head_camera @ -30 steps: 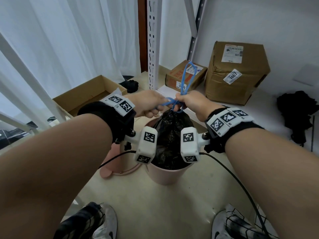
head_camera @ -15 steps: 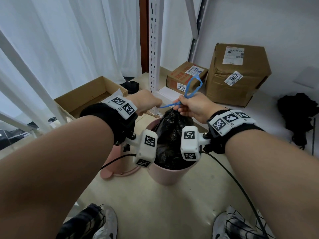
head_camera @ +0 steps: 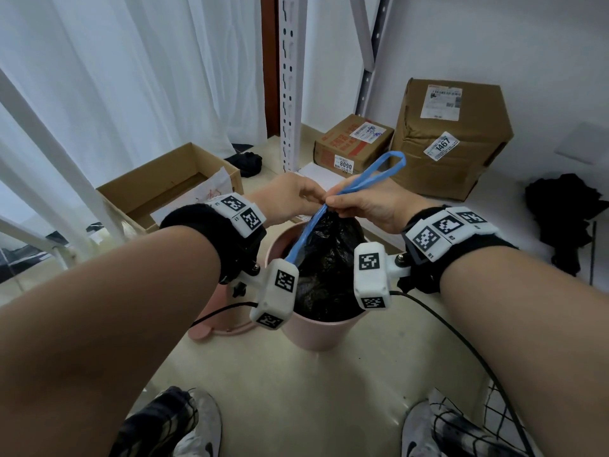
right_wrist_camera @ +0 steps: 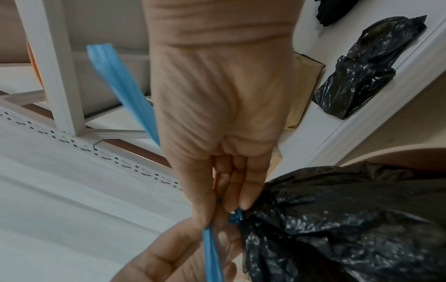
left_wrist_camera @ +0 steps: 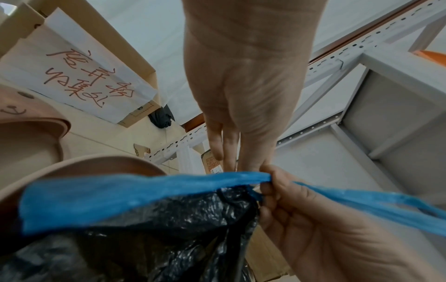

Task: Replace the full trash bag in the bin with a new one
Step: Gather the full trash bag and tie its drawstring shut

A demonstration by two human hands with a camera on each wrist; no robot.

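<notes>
Evidently the knotting is under way: the right hand point(head_camera: 372, 206) has its fingers point(right_wrist_camera: 243, 192) curled tight on the blue drawstring point(head_camera: 365, 179) at the gathered neck of the black trash bag point(head_camera: 329, 268), while the left hand point(head_camera: 290, 196) pinches the same strip just across from it, fingertips closed on the plastic. One loop of the drawstring stands up beyond the right fingers; another length trails down below the left ones. Directly beneath both hands, the bag sits in the pink bin point(head_camera: 316, 334) on the floor, its body not yet lifted out.

This film is thin, soft and slick — it will stretch or tear if tugged at the sides. My judgement is that the cinched neck, just under the fingers, is the strongest place to hold. How heavy the load is cannot be told from here, so a slow, straight lift seems wise. A second black bag point(right_wrist_camera: 357, 66) lies well beyond the right fingers, on a shelf.
</notes>
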